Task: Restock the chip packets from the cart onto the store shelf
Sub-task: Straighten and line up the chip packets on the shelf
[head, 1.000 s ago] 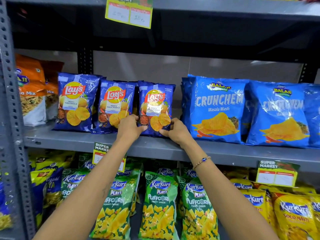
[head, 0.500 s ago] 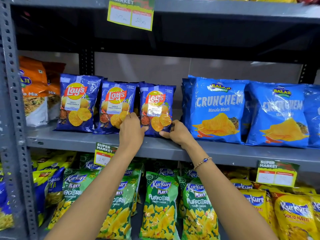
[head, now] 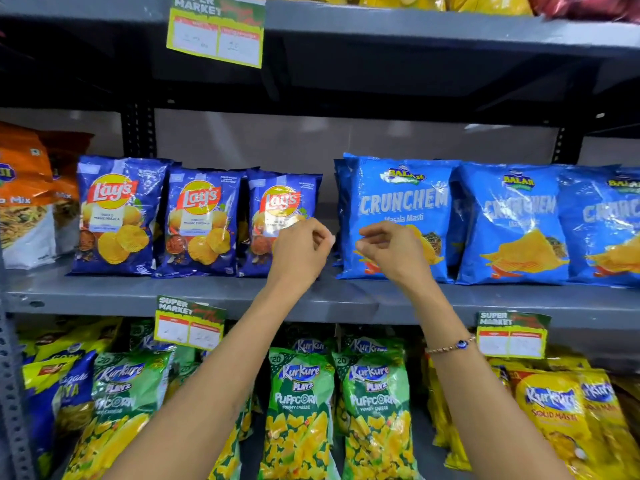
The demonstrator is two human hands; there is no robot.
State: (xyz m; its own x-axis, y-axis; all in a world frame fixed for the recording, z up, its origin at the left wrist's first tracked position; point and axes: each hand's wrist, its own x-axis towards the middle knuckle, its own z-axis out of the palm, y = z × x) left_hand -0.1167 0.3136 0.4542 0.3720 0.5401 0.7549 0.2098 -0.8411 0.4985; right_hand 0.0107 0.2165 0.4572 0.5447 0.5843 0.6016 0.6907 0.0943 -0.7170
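Three dark blue Lay's chip packets stand upright in a row on the grey middle shelf [head: 138, 292]: one at the left [head: 114, 216], one in the middle [head: 201, 223] and one at the right [head: 277, 202]. My left hand [head: 301, 247] hovers just in front of the right packet's lower corner, fingers loosely curled, holding nothing. My right hand [head: 391, 251] hangs in front of a light blue Crunchem packet [head: 401, 199], also loosely curled and holding nothing. A gap separates the two hands. The cart is out of view.
More Crunchem packets [head: 512, 220] fill the shelf to the right, orange mix bags [head: 24, 188] stand at the left. Green Kurkure Puffcorn bags [head: 298, 403] and yellow Kurkure bags [head: 561, 410] crowd the shelf below. Price tags [head: 188, 327] hang from the shelf edges.
Both hands let go of the right Lay's packet's bottom corners and pulled back off it, rising slightly. The packet stays standing on the shelf.
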